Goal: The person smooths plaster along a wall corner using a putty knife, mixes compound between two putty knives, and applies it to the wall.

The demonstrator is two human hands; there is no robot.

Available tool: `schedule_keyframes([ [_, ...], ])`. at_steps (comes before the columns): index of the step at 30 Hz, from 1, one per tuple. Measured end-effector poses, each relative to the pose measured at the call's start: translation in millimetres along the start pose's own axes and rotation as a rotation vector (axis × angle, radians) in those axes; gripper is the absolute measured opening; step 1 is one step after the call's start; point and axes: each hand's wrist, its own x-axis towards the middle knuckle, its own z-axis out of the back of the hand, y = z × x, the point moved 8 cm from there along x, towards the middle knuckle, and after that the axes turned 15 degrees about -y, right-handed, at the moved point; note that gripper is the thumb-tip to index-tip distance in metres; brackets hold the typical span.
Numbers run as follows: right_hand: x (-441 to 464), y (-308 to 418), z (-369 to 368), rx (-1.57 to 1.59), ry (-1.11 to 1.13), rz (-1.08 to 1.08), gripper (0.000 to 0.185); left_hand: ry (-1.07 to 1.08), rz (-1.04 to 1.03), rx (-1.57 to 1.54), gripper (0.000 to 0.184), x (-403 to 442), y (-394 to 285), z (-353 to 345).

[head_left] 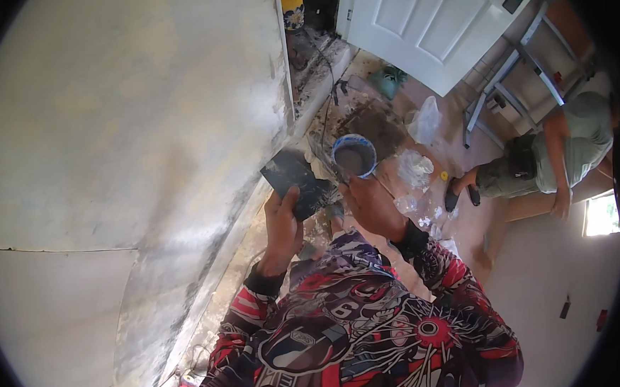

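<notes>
The biggest thing is the pale wall (129, 133), all down the left side, with brown and grey smudges on it. Next comes the floor (478, 222), which is messy. A white door (421, 30) stands at the top, and a metal stand (546, 82) is on the right. Another person (583, 138) in a grey-green top is near it, well apart from these hands.

A round bucket (373, 147) with a blue and white rim sits on the floor, just past the hands. It has grey stuff (353, 162) in it. Clear plastic bags (415, 168) lie to the right of the bucket.

The dark flat plate (291, 177) is up in front of the body, between the wall and the bucket. It has pale smears on it. The left hand (284, 227) has its grip tight on the plate's near edge, with the thumb on top. The right hand (375, 207) is by the plate's right end, close to the bucket. Its fingers are bent, but I cannot tell if its grip has anything in it.

The step in hand looks like working at the plate with both hands. I think the next move calls for a firm left grip, a level plate, and a careful right hand that does not bump the bucket.

The smallest thing is a little yellow ring (444, 176) on the floor.
</notes>
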Motion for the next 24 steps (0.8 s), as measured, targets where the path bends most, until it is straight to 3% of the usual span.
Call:
schedule_keyframes([
  [6,-16,-2,-3,-0.075,0.137,0.147,0.038,0.085,-0.011,-0.056,0.024,10,-32,-6],
  [9,-26,-32,-10,-0.3,0.181,0.221,0.029,0.108,-0.233,0.045,0.019,22,-66,-7],
  [10,-25,-49,-14,-0.214,0.168,0.071,0.026,0.124,-0.327,0.091,0.018,24,-75,-5],
  [11,-26,-66,-17,-0.125,0.139,-0.076,0.023,0.087,-0.45,0.35,0.017,28,-82,3],
  [13,-29,-97,-25,0.436,-0.011,-0.678,0.02,0.117,-0.619,0.576,0.016,18,-94,-7],
  [16,-16,-51,-25,1.132,-0.186,-0.756,0.019,0.164,-0.855,0.822,0.017,2,-104,-25],
  [22,-1,-34,-27,1.368,-0.177,-0.741,0.023,0.356,-1.144,1.084,0.029,-31,-106,-56],
  [24,1,-38,-25,1.338,-0.179,-0.716,0.024,0.403,-1.136,1.216,0.038,-29,-102,-47],
])
